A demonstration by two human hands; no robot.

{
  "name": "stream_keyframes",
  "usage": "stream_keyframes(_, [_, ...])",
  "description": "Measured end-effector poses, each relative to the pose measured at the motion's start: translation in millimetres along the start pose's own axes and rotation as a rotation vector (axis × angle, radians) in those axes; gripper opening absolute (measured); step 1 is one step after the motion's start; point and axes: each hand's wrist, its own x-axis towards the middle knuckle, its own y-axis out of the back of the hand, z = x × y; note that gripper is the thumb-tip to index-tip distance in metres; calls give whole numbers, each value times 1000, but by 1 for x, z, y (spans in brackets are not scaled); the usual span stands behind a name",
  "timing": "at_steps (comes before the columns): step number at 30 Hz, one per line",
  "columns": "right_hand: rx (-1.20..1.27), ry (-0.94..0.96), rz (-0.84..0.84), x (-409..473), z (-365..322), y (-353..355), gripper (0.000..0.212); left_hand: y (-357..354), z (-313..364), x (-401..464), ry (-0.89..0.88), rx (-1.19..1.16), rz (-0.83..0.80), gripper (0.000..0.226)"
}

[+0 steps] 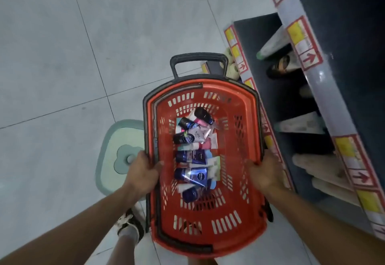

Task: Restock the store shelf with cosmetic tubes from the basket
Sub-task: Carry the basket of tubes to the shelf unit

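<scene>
My left hand point(141, 173) and right hand point(265, 173) each grip side rim of red plastic basket point(208, 237), held just beside store shelf point(270, 89). Restock barely begun, I judge: cosmetic tubes point(194, 146) all piled in basket. Basket rigid, slotted lattice; tubes glossy, soft-bodied, round-capped; shelf dark, matte, sparsely stocked.

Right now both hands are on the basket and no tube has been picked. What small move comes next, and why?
Probably set the red basket down on the floor beside the shelf. The left hand and right hand each hold a side rim, so neither has a free grip for the tubes piled inside. The shelf has open gaps to fill.
</scene>
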Motion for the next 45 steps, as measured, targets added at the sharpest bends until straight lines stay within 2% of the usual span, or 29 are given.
stream_keyframes(3, [-11, -2, -3, 18, -1, -27, 26, -3, -26, 25, 48, 18, 38, 26])
stream_keyframes(12, [-28, -21, -90, 45, -13, -84, 33, 13, -61, 61, 121, 72, 161, 32])
stream_keyframes(26, [-50, 43, -61, 115, -15, -93, 35, -23, -69, 119, 142, 51, 197, 23])
stream_keyframes(32, [-17, 91, -56, 143, -12, -95, 32, -38, -66, 137, 147, -17, 212, 33])
stream_keyframes(42, [-11, 94, 21, 162, -20, -104, 42, -59, -68, 143, 139, -80, 220, 23])
stream_keyframes(45, [-32, 83, 47, 165, -17, -105, 44, -67, -72, 139, 161, -128, 213, 32])
